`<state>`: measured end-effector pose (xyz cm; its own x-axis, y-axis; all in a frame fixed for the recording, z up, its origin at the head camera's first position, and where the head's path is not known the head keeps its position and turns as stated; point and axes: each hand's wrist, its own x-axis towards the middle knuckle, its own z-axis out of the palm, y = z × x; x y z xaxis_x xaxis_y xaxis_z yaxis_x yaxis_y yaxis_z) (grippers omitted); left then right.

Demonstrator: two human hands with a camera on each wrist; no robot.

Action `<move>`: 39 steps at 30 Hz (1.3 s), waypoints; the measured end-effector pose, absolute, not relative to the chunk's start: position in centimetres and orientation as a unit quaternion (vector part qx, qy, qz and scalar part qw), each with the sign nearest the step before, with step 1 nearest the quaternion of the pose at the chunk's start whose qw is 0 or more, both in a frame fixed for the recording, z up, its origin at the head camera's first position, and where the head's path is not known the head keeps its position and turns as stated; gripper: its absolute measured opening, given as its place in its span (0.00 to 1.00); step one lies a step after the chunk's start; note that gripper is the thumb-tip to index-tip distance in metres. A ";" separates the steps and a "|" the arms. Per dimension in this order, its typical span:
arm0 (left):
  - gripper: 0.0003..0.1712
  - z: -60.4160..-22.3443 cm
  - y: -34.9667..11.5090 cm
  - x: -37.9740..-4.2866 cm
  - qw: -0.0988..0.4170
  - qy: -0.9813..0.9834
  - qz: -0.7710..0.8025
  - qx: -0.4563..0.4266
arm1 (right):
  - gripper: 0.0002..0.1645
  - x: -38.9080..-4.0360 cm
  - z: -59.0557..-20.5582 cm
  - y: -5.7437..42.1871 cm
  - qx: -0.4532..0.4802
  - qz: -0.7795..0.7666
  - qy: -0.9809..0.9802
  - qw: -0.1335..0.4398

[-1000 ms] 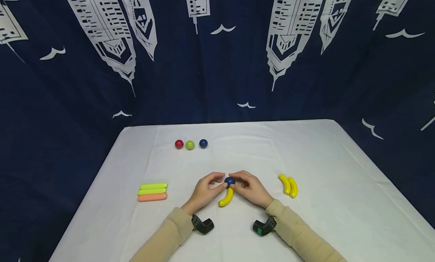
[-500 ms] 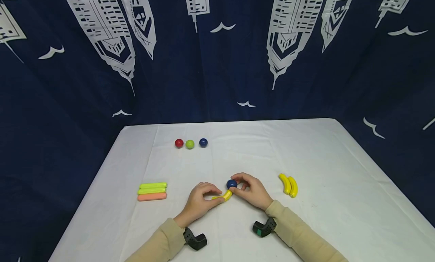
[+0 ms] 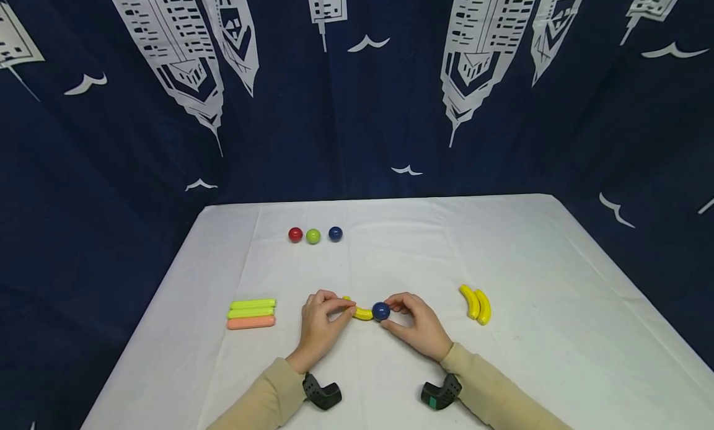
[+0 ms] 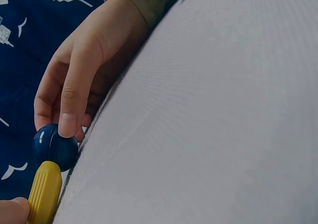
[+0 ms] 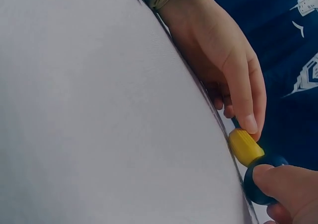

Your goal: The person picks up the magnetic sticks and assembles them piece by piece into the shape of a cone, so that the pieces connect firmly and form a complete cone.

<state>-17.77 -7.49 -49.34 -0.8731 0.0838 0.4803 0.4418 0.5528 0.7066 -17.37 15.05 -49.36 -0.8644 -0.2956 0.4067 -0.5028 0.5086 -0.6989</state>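
Note:
Between the two hands, a curved yellow banana-shaped stick (image 3: 364, 314) touches a dark blue ball (image 3: 381, 311) at its right end. My left hand (image 3: 321, 323) pinches the yellow stick between thumb and fingers near its middle. On the other side, my right hand (image 3: 418, 326) holds the ball with thumb and fingertips. Up close in the left wrist view, the grooved end of the yellow stick (image 4: 45, 186) meets the blue ball (image 4: 55, 147). The right wrist view shows the same joint, with the thumb over part of the ball (image 5: 258, 190).
Along the back of the white table (image 3: 474, 380) sit a red ball (image 3: 295, 235), a green ball (image 3: 313, 236) and another blue ball (image 3: 335, 233). Two lime sticks (image 3: 252, 308) and a salmon stick (image 3: 251, 323) lie left. Two yellow curved sticks (image 3: 476, 304) lie right.
My left hand has let go of the ball and gripped the yellow stick. The joined piece has swung from pointing toward the body to pointing left, the ball staying in my right hand.

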 end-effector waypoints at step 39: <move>0.17 -49.2 -7.3 -17.8 0.146 -0.882 -0.411 -0.176 | 0.26 -15.7 -45.0 27.5 0.209 0.444 -0.857 0.157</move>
